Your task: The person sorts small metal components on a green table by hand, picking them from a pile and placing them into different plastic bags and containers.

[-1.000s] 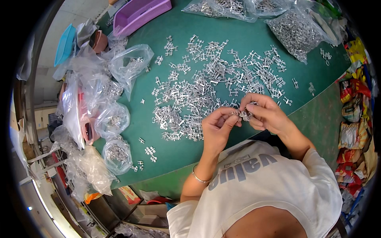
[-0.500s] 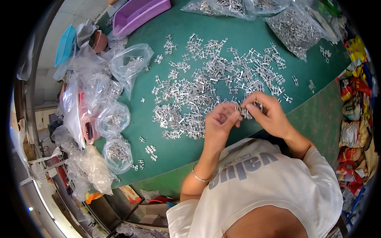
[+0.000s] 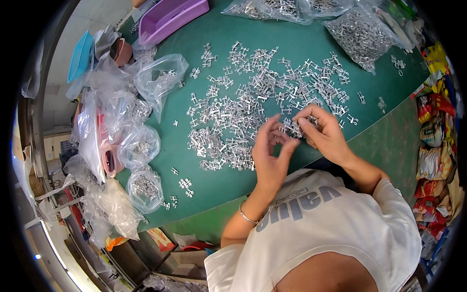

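Observation:
Many small silver metal clip-like parts (image 3: pixel 227 119) lie in a loose, spread heap on the green table (image 3: pixel 189 146). My right hand (image 3: pixel 329 137) is closed on a small cluster of the metal parts (image 3: pixel 294 129), pinched between thumb and fingers at the heap's near right edge. Fingers curved and apart, my left hand (image 3: pixel 270 158) is just left of that cluster, its thumb pointing toward the right hand. I see nothing held in it. A bracelet (image 3: pixel 247 214) circles the left wrist.
Clear bags of metal parts (image 3: pixel 361 36) stand along the far edge, near a purple basket (image 3: pixel 170 19). More plastic bags (image 3: pixel 144 187) line the left edge, with a blue tray (image 3: pixel 80 57) behind. Colourful packets (image 3: pixel 430 163) are stacked beyond the table's right edge.
My left hand has drawn back slightly from the metal parts and its fingers have opened. The right hand has shifted a little up and left, still gripping the parts.

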The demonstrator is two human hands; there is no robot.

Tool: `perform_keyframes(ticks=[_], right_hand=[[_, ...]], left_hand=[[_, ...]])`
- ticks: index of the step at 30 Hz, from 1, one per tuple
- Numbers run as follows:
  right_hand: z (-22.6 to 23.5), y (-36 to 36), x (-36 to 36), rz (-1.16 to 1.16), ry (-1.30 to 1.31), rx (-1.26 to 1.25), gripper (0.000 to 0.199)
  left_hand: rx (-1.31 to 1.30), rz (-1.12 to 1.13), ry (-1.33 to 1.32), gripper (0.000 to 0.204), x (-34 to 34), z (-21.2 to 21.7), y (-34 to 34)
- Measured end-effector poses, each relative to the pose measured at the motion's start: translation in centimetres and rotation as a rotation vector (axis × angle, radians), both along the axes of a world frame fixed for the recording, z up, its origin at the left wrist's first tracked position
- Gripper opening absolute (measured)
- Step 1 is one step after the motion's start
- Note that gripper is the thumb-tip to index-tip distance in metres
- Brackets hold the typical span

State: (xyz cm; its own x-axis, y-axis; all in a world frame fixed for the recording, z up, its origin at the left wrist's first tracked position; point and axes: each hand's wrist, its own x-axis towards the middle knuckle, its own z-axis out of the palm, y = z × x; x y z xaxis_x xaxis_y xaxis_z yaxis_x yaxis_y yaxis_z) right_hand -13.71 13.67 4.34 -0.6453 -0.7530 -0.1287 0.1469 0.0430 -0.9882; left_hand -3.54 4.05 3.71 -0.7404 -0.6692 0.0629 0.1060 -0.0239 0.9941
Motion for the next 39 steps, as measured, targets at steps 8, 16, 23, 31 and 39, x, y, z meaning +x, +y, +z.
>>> perform_keyframes(ticks=[8,16,23,31,39], right_hand=[[-0.5,0.1,-0.4,0.085,-0.470,-0.085,0.011],[-0.5,-0.2,0.4,-0.004,0.548,0.002,0.010],[-1.3,-0.3,-0.2,-0.023,0.788,-0.098,0.008],[-1.1,-0.7,0.4,-0.107,0.737,-0.110,0.007],[-0.2,-0.3,0.0,0.024,0.518,0.050,0.013]], left_hand=[[-0.482,-0.010,-0.029,0.017,0.5,-1.3,-1.4],[0.190,-0.083,-0.008,0.006,0.8,-1.3,-1.4],[0.160,-0.078,-0.051,0.008,1.1,-0.1,-0.8],[-0.462,0.047,-0.083,0.011,0.9,0.8,-0.3],[0.138,-0.027,-0.083,0.007,1.1,1.0,-0.7]])
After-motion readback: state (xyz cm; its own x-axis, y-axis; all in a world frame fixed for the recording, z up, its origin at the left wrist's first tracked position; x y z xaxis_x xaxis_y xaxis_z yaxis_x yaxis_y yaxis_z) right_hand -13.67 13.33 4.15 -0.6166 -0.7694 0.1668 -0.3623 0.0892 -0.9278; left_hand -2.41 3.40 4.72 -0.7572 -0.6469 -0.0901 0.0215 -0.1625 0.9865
